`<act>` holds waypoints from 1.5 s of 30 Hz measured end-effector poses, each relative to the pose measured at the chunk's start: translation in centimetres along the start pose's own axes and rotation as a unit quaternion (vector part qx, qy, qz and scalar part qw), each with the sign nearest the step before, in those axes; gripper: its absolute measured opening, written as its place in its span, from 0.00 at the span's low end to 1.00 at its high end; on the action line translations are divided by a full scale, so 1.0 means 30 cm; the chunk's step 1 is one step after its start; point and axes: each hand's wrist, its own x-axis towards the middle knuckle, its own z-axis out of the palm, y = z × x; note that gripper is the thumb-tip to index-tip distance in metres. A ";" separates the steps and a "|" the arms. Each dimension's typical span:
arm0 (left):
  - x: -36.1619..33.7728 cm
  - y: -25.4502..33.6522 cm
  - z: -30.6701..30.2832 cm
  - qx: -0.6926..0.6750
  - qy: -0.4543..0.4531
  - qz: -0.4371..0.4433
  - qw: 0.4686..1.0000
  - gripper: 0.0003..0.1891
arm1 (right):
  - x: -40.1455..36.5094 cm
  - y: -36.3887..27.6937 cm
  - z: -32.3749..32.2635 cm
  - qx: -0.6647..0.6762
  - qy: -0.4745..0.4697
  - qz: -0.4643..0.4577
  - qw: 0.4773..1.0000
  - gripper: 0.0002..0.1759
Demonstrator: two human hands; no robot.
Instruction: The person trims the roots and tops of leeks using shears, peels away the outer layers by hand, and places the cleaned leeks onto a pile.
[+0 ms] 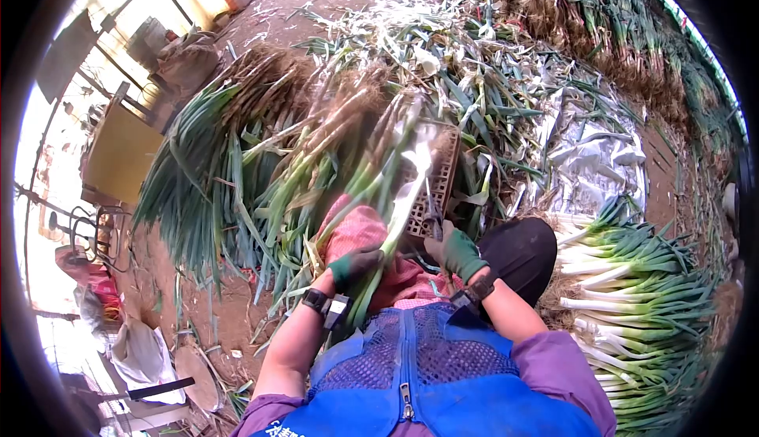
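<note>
Of two gloved hands, the left hand [356, 268] was curled round at least one leek [396, 230] slanting over the lap; the right hand [458, 252] gripped one slim dark tool [432, 217]. One crate [447, 160] sat beyond, contents indistinct. The vest's white lettering [285, 430] was unreadable. One heap of leeks [198, 152] lay left, one row of leeks [624, 298] right.

Can read no word, brand, number or sign with certainty. Spotted on blue vest [419, 382], wearer's left side: white lettering [283, 429], set in a short slanting row. Cut off by bottom edge of view, too small and partial to make out; cannot tell script or wording.
</note>
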 end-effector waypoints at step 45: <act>0.332 0.112 -0.858 0.483 0.534 -0.105 0.686 0.42 | 0.011 0.154 -0.040 -0.036 -0.133 0.065 0.988 0.48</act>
